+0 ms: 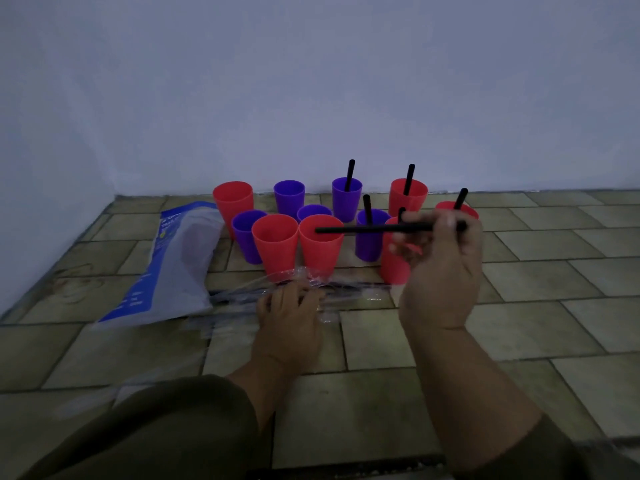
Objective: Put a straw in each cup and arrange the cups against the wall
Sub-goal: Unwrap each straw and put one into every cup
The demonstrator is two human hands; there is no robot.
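Several red and purple cups stand on the tiled floor near the wall. Black straws stick out of a purple cup (346,199), a red cup (407,197), another purple cup (370,237) and red cups at the right (393,261), (456,208). Empty are the red cups (232,202), (275,244), (320,245) and purple cups (289,197), (246,235), (313,212). My right hand (441,268) holds a black straw (367,229) level, its tip over the front red cup. My left hand (289,315) presses on a clear plastic straw packet (242,299).
A blue and white plastic bag (173,265) lies on the floor left of the cups. The white wall (311,98) runs behind them, with a corner at the left. Bare tiles (554,271) stretch to the right.
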